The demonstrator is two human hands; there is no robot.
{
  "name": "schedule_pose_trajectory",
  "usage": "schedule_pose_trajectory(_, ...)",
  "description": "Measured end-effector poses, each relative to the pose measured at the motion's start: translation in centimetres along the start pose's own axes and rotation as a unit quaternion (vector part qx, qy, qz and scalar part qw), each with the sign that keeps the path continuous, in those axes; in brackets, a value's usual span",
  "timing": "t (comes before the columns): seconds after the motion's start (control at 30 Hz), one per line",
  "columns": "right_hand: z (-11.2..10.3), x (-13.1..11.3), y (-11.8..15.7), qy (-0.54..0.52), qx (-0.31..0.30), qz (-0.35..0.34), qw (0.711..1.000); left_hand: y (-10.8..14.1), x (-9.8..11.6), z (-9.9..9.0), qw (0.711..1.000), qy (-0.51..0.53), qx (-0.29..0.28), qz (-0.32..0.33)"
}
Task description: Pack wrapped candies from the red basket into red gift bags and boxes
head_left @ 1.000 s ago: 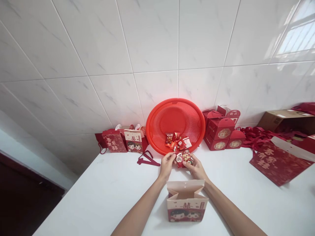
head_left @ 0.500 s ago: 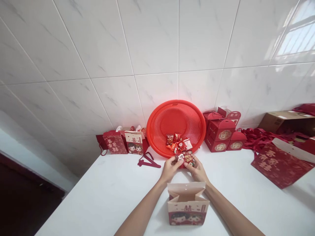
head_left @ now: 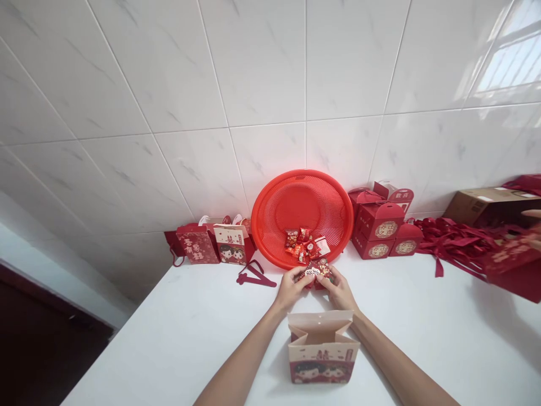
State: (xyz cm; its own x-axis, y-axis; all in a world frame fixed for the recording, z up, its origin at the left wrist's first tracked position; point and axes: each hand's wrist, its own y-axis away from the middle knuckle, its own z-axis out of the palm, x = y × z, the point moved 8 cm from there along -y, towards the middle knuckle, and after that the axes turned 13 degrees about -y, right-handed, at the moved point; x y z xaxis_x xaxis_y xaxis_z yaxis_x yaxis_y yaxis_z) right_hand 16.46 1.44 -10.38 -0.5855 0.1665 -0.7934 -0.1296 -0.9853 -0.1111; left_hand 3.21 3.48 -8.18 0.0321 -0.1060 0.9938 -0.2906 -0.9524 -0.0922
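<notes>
Both hands meet at the front rim of a red plastic basket [head_left: 262, 237], which leans against the wall with several wrapped candies [head_left: 302, 245] inside. My left hand [head_left: 291, 288] pinches red candy packets [head_left: 313, 270] from the left, and my right hand [head_left: 337, 288] grips them from the right. One packet has a white label with dark lettering. Between my forearms stands an open paper gift box [head_left: 322, 361], cream and red with two cartoon faces, its mouth facing up.
Decorated bags [head_left: 198, 245] and dark red ribbon strips [head_left: 256, 278] lie left of the basket. To the right are stacked red boxes [head_left: 376, 225], a ribbon heap [head_left: 443, 239] and a cardboard box [head_left: 469, 208]. Another person's fingers [head_left: 533, 214] show at the right edge.
The large red bag at the right has been moved right and is blurred, with another person's fingers now beside it. The packets between my hands have shifted slightly.
</notes>
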Motion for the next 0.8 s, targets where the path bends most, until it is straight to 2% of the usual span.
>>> schedule_pose_trajectory(0.13,0.1,-0.1,0.0,-0.001,0.003,0.007,1.0,0.0,-0.2,-0.1,1.0,0.002,-0.001,-0.006)
schedule_pose_trajectory(0.33,0.1,-0.3,0.1,-0.005,0.005,0.011,1.0,-0.3,-1.3,-0.6,0.998,0.036,0.031,-0.037)
schedule_pose_trajectory(0.53,0.1,-0.4,0.1,-0.022,0.011,0.007,1.0,-0.3,-1.3,0.0,1.0,0.01,0.003,0.0)
schedule_pose_trajectory(0.8,0.4,-0.1,0.2,-0.029,-0.012,0.031,0.999,0.0,-0.6,0.2,1.0,-0.015,-0.007,0.005)
